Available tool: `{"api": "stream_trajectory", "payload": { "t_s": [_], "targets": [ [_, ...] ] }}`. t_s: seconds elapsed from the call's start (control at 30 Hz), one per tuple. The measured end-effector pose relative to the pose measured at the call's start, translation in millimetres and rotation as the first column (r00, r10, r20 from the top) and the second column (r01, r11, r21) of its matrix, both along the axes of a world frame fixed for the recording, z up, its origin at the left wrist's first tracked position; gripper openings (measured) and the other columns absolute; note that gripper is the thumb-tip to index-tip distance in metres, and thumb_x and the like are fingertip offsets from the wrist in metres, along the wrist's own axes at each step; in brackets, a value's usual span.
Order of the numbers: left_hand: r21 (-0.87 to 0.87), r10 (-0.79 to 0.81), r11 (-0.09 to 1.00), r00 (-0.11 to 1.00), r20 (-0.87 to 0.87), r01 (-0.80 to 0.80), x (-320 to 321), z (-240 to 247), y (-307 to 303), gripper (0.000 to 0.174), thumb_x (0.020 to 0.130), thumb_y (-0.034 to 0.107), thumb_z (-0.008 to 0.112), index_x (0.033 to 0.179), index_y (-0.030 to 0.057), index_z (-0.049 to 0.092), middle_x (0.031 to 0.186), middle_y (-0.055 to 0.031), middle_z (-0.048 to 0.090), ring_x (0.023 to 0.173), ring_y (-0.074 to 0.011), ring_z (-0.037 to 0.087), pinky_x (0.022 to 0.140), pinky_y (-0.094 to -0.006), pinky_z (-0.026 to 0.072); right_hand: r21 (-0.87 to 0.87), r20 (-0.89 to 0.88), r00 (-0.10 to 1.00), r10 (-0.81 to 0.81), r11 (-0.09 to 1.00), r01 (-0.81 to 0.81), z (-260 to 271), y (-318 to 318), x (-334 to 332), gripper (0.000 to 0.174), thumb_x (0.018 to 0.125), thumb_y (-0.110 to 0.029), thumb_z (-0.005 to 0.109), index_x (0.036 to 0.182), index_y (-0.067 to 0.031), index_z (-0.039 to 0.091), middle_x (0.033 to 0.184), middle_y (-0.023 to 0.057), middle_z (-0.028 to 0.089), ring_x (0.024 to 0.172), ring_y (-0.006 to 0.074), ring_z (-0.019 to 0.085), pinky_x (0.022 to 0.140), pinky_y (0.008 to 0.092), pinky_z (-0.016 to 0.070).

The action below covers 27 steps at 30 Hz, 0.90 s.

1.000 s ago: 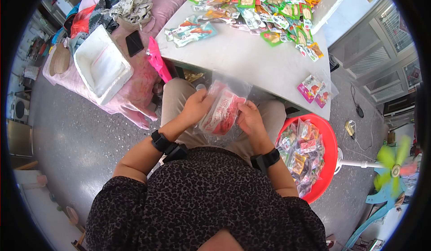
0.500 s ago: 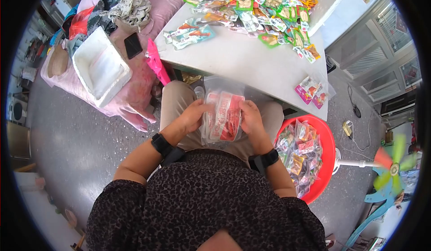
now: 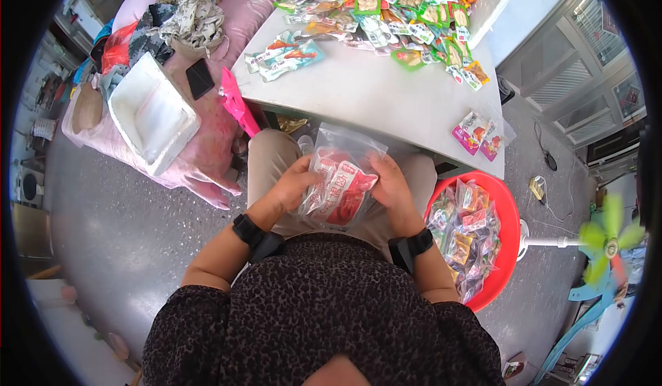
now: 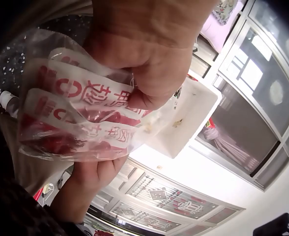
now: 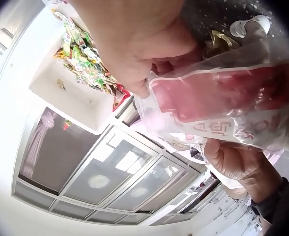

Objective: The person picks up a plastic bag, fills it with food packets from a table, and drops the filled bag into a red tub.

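Observation:
A clear plastic bag (image 3: pixel 350 140) with red-and-white printed food packets (image 3: pixel 348 187) inside is held over the lap in the head view. My left hand (image 3: pixel 293 183) grips its left side, thumb across the front. On the other side my right hand (image 3: pixel 391 181) pinches the upper right edge. In the left wrist view, two of the packets (image 4: pixel 75 110) overlap inside the bag, and the left thumb presses on the plastic. The right wrist view shows a red packet face (image 5: pixel 218 93) through the film, with the left hand (image 5: pixel 240 164) below it.
A white table (image 3: pixel 386 100) in front bears many colourful snack packets (image 3: pixel 414 17), a foam box (image 3: pixel 496 6) and two purple packets (image 3: pixel 476 136). A red basin (image 3: pixel 507 248) of bagged packets stands at the right, near a fan (image 3: pixel 610 248). Another foam box (image 3: pixel 155 113) rests at left.
The bag swung from tilted to nearly upright, then tilted again, its top leaning away to the right. Both hands keep hold of its sides; the packets inside have shifted slightly.

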<state>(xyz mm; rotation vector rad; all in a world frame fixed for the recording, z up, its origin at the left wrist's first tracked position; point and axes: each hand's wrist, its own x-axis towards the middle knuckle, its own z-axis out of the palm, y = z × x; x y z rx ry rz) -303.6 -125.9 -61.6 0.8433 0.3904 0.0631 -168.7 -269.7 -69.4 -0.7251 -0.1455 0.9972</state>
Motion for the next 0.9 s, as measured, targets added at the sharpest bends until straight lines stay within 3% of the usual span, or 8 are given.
{"api": "stream_trajectory", "payload": {
  "t_s": [0.07, 0.1, 0.17, 0.27, 0.37, 0.67, 0.77, 0.9],
  "targets": [
    [0.023, -0.028, 0.999, 1.000, 0.007, 0.028, -1, 3, 0, 0.039, 0.070, -0.002, 0.050, 0.108, 0.0015, 0.041, 0.098, -0.0101, 0.052, 0.090, -0.0198, 0.053, 0.076, -0.0330, 0.0456, -0.006, 0.059, 0.998, -0.006, 1.000, 0.007, -12, -3, 8, 0.012, 0.079, -0.008, 0.047, 0.088, -0.0011, 0.051, 0.077, 0.0046, 0.056, 0.067, 0.0124, 0.053, 0.063, 0.0245, 0.0437],
    [0.007, -0.056, 0.998, 0.998, 0.038, 0.056, -1, 5, 0, 0.040, 0.070, -0.001, 0.050, 0.109, 0.0014, 0.040, 0.099, -0.0103, 0.052, 0.090, -0.0198, 0.053, 0.077, -0.0332, 0.0452, -0.075, 0.218, 0.975, -0.044, 0.995, 0.062, -12, -3, 10, 0.011, 0.079, -0.008, 0.048, 0.087, -0.0013, 0.051, 0.075, 0.0042, 0.056, 0.066, 0.0119, 0.053, 0.061, 0.0239, 0.0432],
    [-0.021, -0.107, 0.994, 0.989, 0.102, 0.110, 0, 8, 0, 0.043, 0.070, 0.000, 0.051, 0.112, 0.0011, 0.039, 0.101, -0.0107, 0.052, 0.090, -0.0200, 0.053, 0.078, -0.0336, 0.0443, -0.184, 0.523, 0.850, -0.071, 0.964, 0.194, -9, -3, 13, 0.010, 0.078, -0.007, 0.048, 0.085, -0.0017, 0.052, 0.072, 0.0033, 0.055, 0.062, 0.0108, 0.052, 0.057, 0.0226, 0.0421],
    [-0.036, -0.234, 0.969, 0.958, 0.167, 0.244, 0, 7, 3, 0.053, 0.072, 0.005, 0.052, 0.121, 0.0019, 0.031, 0.118, -0.0126, 0.041, 0.106, -0.0222, 0.043, 0.089, -0.0332, 0.0356, -0.256, 0.690, 0.723, -0.032, 0.924, 0.284, 16, -2, 7, 0.006, 0.080, -0.011, 0.049, 0.080, -0.0055, 0.052, 0.068, 0.0013, 0.054, 0.060, 0.0083, 0.050, 0.051, 0.0207, 0.0383],
    [-0.053, -0.246, 0.964, 0.948, 0.202, 0.261, 4, 13, -2, 0.058, 0.071, 0.009, 0.056, 0.122, 0.0024, 0.029, 0.118, -0.0118, 0.040, 0.108, -0.0216, 0.041, 0.091, -0.0327, 0.0334, -0.155, 0.207, 0.971, -0.123, 0.975, 0.156, 36, 1, 6, 0.006, 0.080, -0.011, 0.049, 0.078, -0.0058, 0.051, 0.067, 0.0011, 0.054, 0.060, 0.0089, 0.050, 0.052, 0.0209, 0.0388],
    [0.281, -0.267, 0.931, 0.959, 0.098, 0.230, 11, 7, -5, 0.058, 0.070, 0.003, 0.059, 0.121, 0.0018, 0.032, 0.114, -0.0076, 0.044, 0.102, -0.0151, 0.043, 0.086, -0.0282, 0.0365, -0.096, 0.115, 0.972, -0.207, 0.971, 0.218, 41, 4, -5, 0.007, 0.081, -0.010, 0.047, 0.078, -0.0037, 0.050, 0.069, 0.0038, 0.054, 0.061, 0.0102, 0.051, 0.054, 0.0232, 0.0409],
    [0.278, -0.186, 0.946, 0.981, 0.050, 0.166, 15, 10, -4, 0.049, 0.071, 0.001, 0.058, 0.117, 0.0009, 0.038, 0.109, -0.0074, 0.048, 0.098, -0.0140, 0.047, 0.082, -0.0265, 0.0392, -0.044, 0.248, 0.948, -0.199, 0.975, 0.216, 44, 4, -2, 0.008, 0.081, -0.010, 0.047, 0.079, -0.0031, 0.050, 0.071, 0.0047, 0.055, 0.062, 0.0101, 0.051, 0.056, 0.0229, 0.0411],
    [0.271, -0.136, 0.955, 0.990, 0.031, 0.122, 15, 16, -1, 0.041, 0.072, 0.000, 0.056, 0.112, 0.0005, 0.044, 0.101, -0.0064, 0.053, 0.089, -0.0125, 0.051, 0.076, -0.0255, 0.0421, -0.150, 0.483, 0.870, -0.097, 0.970, 0.191, 33, -4, 10, 0.009, 0.080, -0.010, 0.048, 0.082, -0.0023, 0.051, 0.073, 0.0039, 0.055, 0.065, 0.0099, 0.051, 0.058, 0.0221, 0.0409]
  ]
}}
